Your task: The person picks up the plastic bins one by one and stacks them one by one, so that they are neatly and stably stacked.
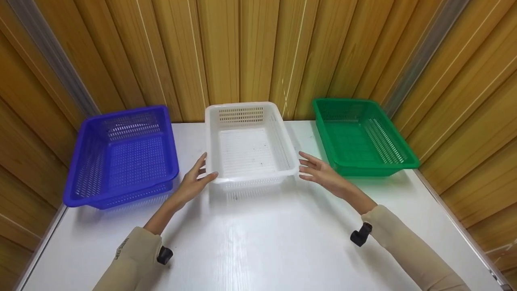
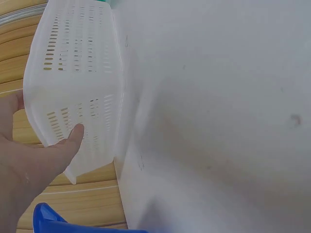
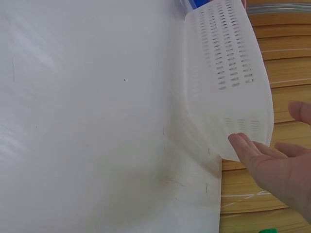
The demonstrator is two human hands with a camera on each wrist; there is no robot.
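Observation:
A white plastic basket with slotted walls stands on the white table, its inside showing only small dark specks. My left hand is at its front left corner, the thumb along the front rim and the fingers at the left side. In the left wrist view, the extended thumb overlaps the perforated wall. On the opposite side, my right hand is held with spread, relaxed fingers beside the front right corner. The right wrist view has fingertips close to the basket's wall, with nothing in the palm.
A blue basket stands left of the white one, slightly turned. To the right is a green basket, near the right wall. Wood-patterned panels rise behind and at both sides of the table.

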